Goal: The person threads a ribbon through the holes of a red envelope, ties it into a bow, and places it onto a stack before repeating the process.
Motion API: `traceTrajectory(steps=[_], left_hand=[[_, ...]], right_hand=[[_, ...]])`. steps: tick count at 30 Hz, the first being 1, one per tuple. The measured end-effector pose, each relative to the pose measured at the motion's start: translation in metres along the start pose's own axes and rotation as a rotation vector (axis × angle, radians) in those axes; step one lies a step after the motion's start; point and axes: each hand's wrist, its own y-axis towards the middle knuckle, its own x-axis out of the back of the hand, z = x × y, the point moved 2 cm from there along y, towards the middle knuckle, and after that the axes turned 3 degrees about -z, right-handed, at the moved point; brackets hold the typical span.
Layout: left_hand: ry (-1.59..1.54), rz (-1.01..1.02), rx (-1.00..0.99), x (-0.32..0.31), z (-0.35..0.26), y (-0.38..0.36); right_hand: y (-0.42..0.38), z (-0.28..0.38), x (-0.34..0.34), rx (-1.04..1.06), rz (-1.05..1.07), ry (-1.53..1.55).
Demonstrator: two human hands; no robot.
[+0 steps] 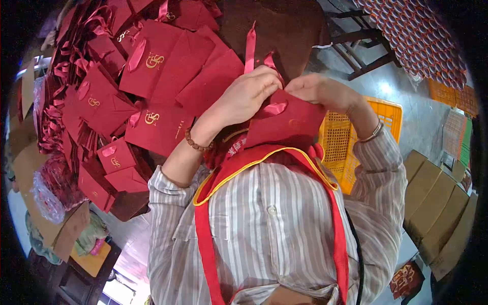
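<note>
Red bag sat right up against the apron, between the two hands, just off the near side of the brown table; its lower end was hidden, so couldn't tell what carried it. Left hand was clenched, thumb and forefinger pinching at the bag's top edge; couldn't tell if paper, ribbon or both. Right hand had its fingertips at the mouth, partly behind the rim; couldn't tell how firm that hold was. Risks, my read: thin paper could crease or tear at the rim if both hands pulled unevenly; the ribbon loop on the front could snag under a finger and twist; bag could slip down the apron if the left pinch eased, since no other firm hold showed. Bag pile on the table was stacked loose right beside the left forearm, so an elbow swing could make it slide. Yellow crate stood below the right forearm. Orientation: mouth pointed away from the torso, front with faint gold logo up toward the head, bag tilted. Visible part ran longest side to side, but with the bottom hidden, true long axis couldn't be called.
</note>
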Motion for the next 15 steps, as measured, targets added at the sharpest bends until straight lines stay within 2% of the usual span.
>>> traceTrajectory(steps=[1, 3, 7, 9, 10, 15], left_hand=[[0.003, -0.001, 0.003, 0.000, 0.000, 0.000], [-0.074, 0.048, 0.027, -0.001, 0.000, 0.001], [-0.071, 0.050, 0.003, 0.002, -0.001, 0.002], [-0.119, 0.083, 0.032, 0.006, -0.001, 0.000], [-0.120, 0.085, 0.035, 0.007, -0.001, -0.001], [-0.100, 0.082, 0.031, 0.006, 0.000, 0.000]], right_hand=[[0.002, 0.004, 0.002, 0.003, 0.004, 0.001], [0.001, 0.011, 0.005, -0.223, 0.142, 0.049], [0.004, 0.012, 0.004, -0.079, 0.119, -0.156], [0.004, 0.007, 0.003, -0.148, -0.135, 0.070], [0.005, 0.003, 0.004, -0.149, -0.134, 0.073], [0.009, -0.004, 0.006, -0.017, -0.401, 0.049]])
